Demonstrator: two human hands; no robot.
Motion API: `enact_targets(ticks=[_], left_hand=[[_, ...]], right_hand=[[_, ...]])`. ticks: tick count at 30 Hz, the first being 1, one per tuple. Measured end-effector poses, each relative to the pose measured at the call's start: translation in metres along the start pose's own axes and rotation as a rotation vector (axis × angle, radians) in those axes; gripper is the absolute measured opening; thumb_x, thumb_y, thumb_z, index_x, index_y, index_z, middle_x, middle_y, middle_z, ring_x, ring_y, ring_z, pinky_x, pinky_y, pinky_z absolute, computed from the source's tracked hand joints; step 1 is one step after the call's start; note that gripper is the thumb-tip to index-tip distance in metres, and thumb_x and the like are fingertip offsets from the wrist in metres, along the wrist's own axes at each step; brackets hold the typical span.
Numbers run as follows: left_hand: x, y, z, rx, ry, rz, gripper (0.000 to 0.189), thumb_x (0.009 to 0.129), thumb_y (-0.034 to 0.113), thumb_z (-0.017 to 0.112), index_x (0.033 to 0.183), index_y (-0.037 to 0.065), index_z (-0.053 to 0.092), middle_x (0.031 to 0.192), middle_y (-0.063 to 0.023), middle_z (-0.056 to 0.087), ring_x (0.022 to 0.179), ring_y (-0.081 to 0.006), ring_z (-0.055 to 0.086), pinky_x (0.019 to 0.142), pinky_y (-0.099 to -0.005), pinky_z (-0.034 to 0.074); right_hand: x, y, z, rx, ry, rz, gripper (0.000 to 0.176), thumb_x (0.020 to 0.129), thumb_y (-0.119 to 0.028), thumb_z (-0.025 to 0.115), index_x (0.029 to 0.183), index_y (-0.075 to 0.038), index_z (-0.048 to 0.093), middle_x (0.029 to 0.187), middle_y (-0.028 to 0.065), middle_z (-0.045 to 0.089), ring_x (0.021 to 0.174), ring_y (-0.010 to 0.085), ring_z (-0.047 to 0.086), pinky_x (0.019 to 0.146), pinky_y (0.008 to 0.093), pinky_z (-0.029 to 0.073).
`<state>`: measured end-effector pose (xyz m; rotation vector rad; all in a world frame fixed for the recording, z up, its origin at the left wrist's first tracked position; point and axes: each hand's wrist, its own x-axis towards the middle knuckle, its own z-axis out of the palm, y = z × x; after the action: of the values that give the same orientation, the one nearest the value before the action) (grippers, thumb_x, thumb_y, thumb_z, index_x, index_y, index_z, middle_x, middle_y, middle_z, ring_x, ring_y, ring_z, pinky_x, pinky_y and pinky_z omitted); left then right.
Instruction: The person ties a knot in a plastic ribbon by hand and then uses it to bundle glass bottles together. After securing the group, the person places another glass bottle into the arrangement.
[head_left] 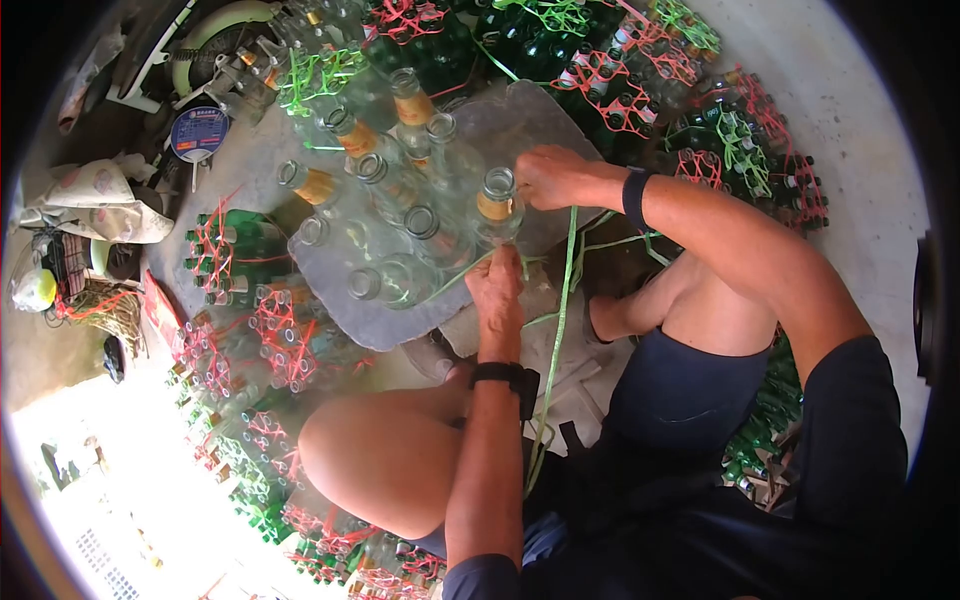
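Several clear glass bottles (425, 240) stand in a close group on a grey stone slab (335, 285), some with orange neck labels. A green plastic strap (455, 277) runs low along the near side of the group to my left hand (495, 285), whose fingers are pinched on it. Beside the nearest orange-necked bottle (497, 210), my right hand (555, 178) is closed, knuckles up; what its fingers grip is hidden. Long green strap ends (562, 330) hang below my right hand toward my lap.
Bundled green bottles (240, 245) tied with red strap stand left of the slab. More bundles (610, 90) crowd the far side and right. A round blue fan (200, 133) lies at upper left. My knees (375, 455) flank the slab's near edge.
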<state>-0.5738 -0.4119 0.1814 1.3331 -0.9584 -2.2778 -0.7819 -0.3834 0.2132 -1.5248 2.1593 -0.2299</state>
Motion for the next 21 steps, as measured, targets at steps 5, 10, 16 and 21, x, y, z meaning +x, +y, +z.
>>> enact_targets(ticks=[5, 10, 16, 21], left_hand=[[0.001, -0.007, -0.005, -0.004, -0.049, 0.046, 0.018, 0.088, 0.016, 0.065, 0.074, 0.006, 0.062, 0.062, -0.0005, 0.054, 0.048, -0.0074, 0.041, 0.043, -0.0245, 0.028], [0.0, -0.016, -0.012, 0.057, -0.101, 0.099, 0.022, 0.094, 0.02, 0.065, 0.078, 0.004, 0.066, 0.07, -0.0051, 0.063, 0.055, -0.0123, 0.052, 0.053, -0.0264, 0.042], [-0.007, -0.024, -0.006, -0.009, -0.097, 0.109, 0.027, 0.101, 0.024, 0.061, 0.09, 0.001, 0.068, 0.083, -0.0112, 0.072, 0.072, -0.0189, 0.068, 0.07, -0.0311, 0.056], [-0.015, -0.026, 0.003, -0.069, -0.111, 0.099, 0.025, 0.104, 0.022, 0.057, 0.098, -0.001, 0.066, 0.092, -0.0136, 0.073, 0.083, -0.0232, 0.074, 0.076, -0.0332, 0.058]], right_hand=[[-0.002, -0.001, 0.0, 0.022, -0.011, 0.047, 0.016, 0.079, -0.016, 0.065, 0.074, -0.002, 0.069, 0.073, 0.0226, 0.066, 0.077, 0.0442, 0.067, 0.066, 0.0536, 0.05], [-0.013, 0.001, -0.01, 0.016, -0.097, 0.057, 0.022, 0.084, -0.022, 0.069, 0.074, -0.002, 0.07, 0.072, 0.0207, 0.066, 0.073, 0.0422, 0.066, 0.064, 0.0518, 0.048], [-0.04, 0.007, -0.008, 0.016, -0.223, 0.054, 0.026, 0.09, -0.026, 0.065, 0.08, -0.002, 0.072, 0.074, 0.0205, 0.067, 0.074, 0.039, 0.066, 0.068, 0.0509, 0.048], [-0.069, -0.011, -0.016, 0.091, -0.537, 0.008, 0.028, 0.092, -0.024, 0.053, 0.089, -0.002, 0.07, 0.084, 0.0174, 0.07, 0.071, 0.032, 0.068, 0.064, 0.0463, 0.051]])
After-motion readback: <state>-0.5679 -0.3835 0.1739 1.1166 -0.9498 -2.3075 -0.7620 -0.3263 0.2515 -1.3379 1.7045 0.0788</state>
